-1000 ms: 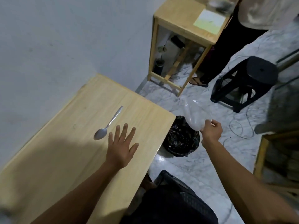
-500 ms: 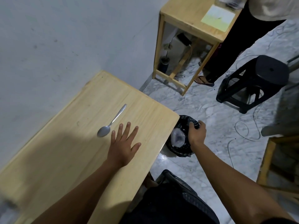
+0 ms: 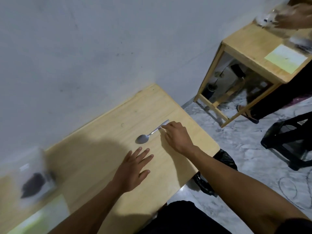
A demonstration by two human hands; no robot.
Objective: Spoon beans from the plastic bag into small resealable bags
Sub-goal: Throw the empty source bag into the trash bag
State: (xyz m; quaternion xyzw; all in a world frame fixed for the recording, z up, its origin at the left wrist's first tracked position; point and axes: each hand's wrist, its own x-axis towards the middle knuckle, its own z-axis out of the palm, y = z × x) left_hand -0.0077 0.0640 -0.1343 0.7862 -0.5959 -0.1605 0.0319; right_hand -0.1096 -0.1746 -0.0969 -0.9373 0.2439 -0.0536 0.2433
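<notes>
The right hand point(image 3: 177, 136) pinches the handle of the slim steel spoon point(image 3: 148, 134) lying on the pale wooden tabletop point(image 3: 104, 159); the left hand point(image 3: 135, 168) rests flat, fingers spread. A shallow grip could let the spoon slip. Moments ago that right hand was at the black-lined bin point(image 3: 224, 159).

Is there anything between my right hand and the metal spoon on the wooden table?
Nothing visible. The right hand already has its fingertips on the handle of the silver metal spoon, which lies flat on the light wooden table. The left hand rests open nearer you, clear of it.
</notes>
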